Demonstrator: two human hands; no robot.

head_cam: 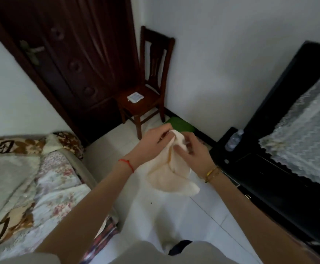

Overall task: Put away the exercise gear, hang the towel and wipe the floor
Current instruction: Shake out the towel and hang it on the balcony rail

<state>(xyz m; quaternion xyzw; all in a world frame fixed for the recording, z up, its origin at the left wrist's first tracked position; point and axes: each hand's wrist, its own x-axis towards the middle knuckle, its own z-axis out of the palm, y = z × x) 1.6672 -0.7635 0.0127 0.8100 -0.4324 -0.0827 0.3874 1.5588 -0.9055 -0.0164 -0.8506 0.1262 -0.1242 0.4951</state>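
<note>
Towel (pixel 171 171) hangs mid-air in front of the person, above the white tile floor (pixel 155 216), gathered at its top edge btwn both hands. Left hand (pixel 151 142) pinches the upper left of the bunch, fingers curled onto the cloth; right hand (pixel 192 151) grips the upper right, fingers curled w/ the thumb pressing the fold. Both hands touch the fabric at about the same height, so neither is really nearer. Long axis runs roughly vertical: top at the fingers, loose end drooping down toward the person.

Cloth is cream, soft terry-looking, limp, w/ a thin orange-ish edge stripe down the middle fold.

Likely hanging spot, my guess: the dark wooden chair (pixel 146 86) straight ahead in the corner, its top rail beyond the hands. A green mat (pixel 180 124) lies on the floor just past the towel, partly hidden.
</note>
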